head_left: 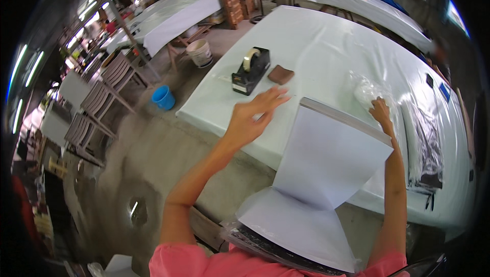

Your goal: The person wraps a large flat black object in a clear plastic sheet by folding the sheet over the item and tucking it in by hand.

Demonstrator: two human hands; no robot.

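My left hand [250, 118] is raised near the table's front edge, its fingers stretched out and nothing in them. Just beyond it a black tape dispenser [248, 79] with a roll of tape stands beside a small brown block [280, 75]. On the right, my right hand [380, 110] reaches over the table with curled fingers at a crumpled clear plastic sheet [368, 91]. Between my arms, large white pages [332, 154] with a thick edge lean open from my lap onto the table edge. Under them a black cover [255, 241] shows, with clear plastic around it.
The big table [316, 37] has a pale, glossy cover. Plastic-wrapped dark items [426, 144] lie along its right side, with a blue item [444, 92] farther back. A white bucket [199, 53], a blue bucket [163, 97] and several chairs [104, 98] stand on the floor at left.
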